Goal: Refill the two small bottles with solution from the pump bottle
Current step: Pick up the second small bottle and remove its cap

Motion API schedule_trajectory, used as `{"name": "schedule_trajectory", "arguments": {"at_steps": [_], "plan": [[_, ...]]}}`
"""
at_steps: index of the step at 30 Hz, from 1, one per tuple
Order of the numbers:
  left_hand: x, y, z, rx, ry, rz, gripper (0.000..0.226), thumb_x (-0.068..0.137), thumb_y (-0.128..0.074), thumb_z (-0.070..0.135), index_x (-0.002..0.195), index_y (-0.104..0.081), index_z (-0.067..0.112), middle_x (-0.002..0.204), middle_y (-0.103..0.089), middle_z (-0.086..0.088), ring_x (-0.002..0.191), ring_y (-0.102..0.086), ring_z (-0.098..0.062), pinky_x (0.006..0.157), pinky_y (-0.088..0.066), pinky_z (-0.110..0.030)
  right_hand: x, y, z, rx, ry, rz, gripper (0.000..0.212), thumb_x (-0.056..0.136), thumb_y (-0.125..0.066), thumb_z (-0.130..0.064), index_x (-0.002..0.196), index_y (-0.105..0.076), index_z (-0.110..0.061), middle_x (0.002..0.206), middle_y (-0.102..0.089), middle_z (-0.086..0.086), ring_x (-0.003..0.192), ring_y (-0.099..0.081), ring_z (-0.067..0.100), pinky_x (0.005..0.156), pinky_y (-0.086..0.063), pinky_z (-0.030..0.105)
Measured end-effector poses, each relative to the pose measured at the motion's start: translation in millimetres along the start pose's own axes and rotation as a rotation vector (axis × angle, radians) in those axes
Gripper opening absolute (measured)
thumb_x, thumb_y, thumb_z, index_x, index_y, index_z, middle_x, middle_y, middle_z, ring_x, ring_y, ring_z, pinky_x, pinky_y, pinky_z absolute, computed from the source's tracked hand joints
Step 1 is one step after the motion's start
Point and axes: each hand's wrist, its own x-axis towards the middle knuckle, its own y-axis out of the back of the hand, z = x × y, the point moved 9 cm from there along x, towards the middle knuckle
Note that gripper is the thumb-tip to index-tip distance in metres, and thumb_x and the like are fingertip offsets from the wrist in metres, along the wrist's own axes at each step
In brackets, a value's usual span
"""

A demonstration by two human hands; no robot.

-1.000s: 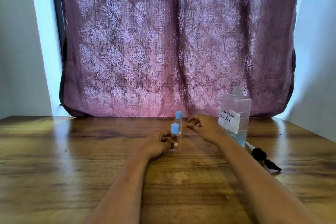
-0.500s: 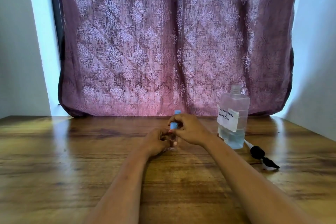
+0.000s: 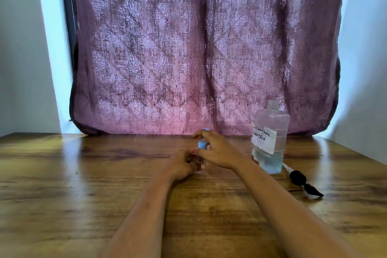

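Both hands meet at table centre. Left hand (image 3: 181,164) is curled round the body of the near bottle (image 3: 200,158), gripping it upright on the table (image 3: 62,174); its fingers cover most of the clear body, so the fill level cannot be read. Right hand (image 3: 217,152) arches over from 3 o'clock, thumb and fingertips closed on the blue cap (image 3: 202,144) of that bottle. Whether the cap is screwed tight or loosened cannot be told.

At 12 o'clock of the near bottle, just behind the right hand's fingers, stands the far bottle (image 3: 206,130); only the top of its blue cap shows, the rest hidden by the hand, and its contents cannot be seen.

At 3 o'clock of the hands, near but apart from them, stands the pump bottle (image 3: 270,138), upright, clear and square-shouldered, its threaded neck open with no pump on it. Clear liquid fills roughly its lower third. A white label (image 3: 263,139) on its front bears handwriting; the lower word reads SOLUTION, the upper line is partly illegible.

At 4 o'clock of that bottle, just beside its base, the pump head (image 3: 303,183) lies on its side on the table, black, with its pale tube pointing back toward the bottle and its nozzle pointing to 4 o'clock.

Behind the table at 12 o'clock hangs a patterned mauve curtain (image 3: 188,48), its top cut off by the frame. Both forearms run off the bottom edge
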Motion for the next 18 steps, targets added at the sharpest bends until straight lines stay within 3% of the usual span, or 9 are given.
{"name": "schedule_trajectory", "arguments": {"at_steps": [2,4,6,8,10,13,18], "plan": [[-1.3,2.2,2.8,0.025,-0.008,0.012,0.019,0.075,-0.076,0.015,0.084,-0.070,0.031,0.088,-0.074,-0.006,0.086,-0.069,-0.026,0.086,-0.053,-0.047,0.3,-2.2,-0.5,-0.188,-0.022,0.058,0.046,0.085,-0.062,-0.046,0.118,-0.054,-0.015,0.116,-0.050,0.005,0.103,-0.052,0.020,0.082,-0.041,0.028],[-2.5,2.9,4.3,0.024,-0.013,0.017,0.024,0.075,-0.075,0.013,0.078,-0.071,0.036,0.086,-0.075,-0.003,0.084,-0.070,-0.025,0.082,-0.054,-0.043,-0.5,-3.2,-2.9,-0.264,-0.023,0.112,0.042,0.086,-0.060,-0.046,0.110,-0.057,-0.012,0.108,-0.051,0.006,0.095,-0.052,0.022,0.074,-0.041,0.030],[-3.8,1.1,3.8,0.011,-0.004,0.001,0.024,0.076,-0.075,0.013,0.077,-0.070,0.036,0.080,-0.073,0.003,0.072,-0.066,-0.015,0.075,-0.052,-0.038,-0.7,-4.3,-7.2,-0.290,0.016,0.110,0.029,0.089,-0.059,-0.033,0.106,-0.057,-0.010,0.107,-0.053,0.008,0.095,-0.053,0.024,0.076,-0.043,0.034],[-4.1,0.6,2.4,-0.007,0.019,0.003,0.019,0.077,-0.076,0.013,0.083,-0.068,0.029,0.084,-0.072,-0.001,0.075,-0.065,-0.017,0.078,-0.052,-0.040,-0.1,-4.7,-10.0,-0.221,0.066,0.071,0.019,0.087,-0.059,-0.015,0.105,-0.060,-0.010,0.107,-0.055,0.010,0.098,-0.053,0.025,0.083,-0.044,0.036],[-4.5,-1.5,3.3,-0.028,0.023,-0.004,0.021,0.079,-0.075,0.010,0.086,-0.065,0.027,0.086,-0.070,-0.003,0.084,-0.064,-0.022,0.084,-0.052,-0.042,0.5,-2.4,-12.4,-0.113,0.099,0.060,0.023,0.082,-0.056,0.000,0.101,-0.064,-0.010,0.105,-0.058,0.010,0.099,-0.053,0.022,0.084,-0.042,0.026],[-4.6,-4.0,7.5,-0.058,0.003,-0.009,0.022,0.081,-0.072,0.004,0.086,-0.064,0.024,0.081,-0.066,0.000,0.080,-0.060,-0.017,0.079,-0.049,-0.032,1.3,8.9,-19.2,0.028,0.118,0.113,0.028,0.083,-0.055,0.007,0.098,-0.067,-0.013,0.102,-0.054,0.003,0.094,-0.049,0.008,0.075,-0.033,0.002],[-8.2,-5.7,13.4,-0.050,0.000,-0.024,0.023,0.083,-0.069,0.002,0.106,-0.065,0.004,0.082,-0.065,0.000,0.067,-0.059,-0.002,0.061,-0.047,-0.006,3.2,37.0,-17.8,0.285,0.102,0.250,0.015,0.086,-0.064,-0.005,0.094,-0.065,-0.017,0.096,-0.059,-0.006,0.085,-0.053,-0.003,0.071,-0.039,0.000]]}}
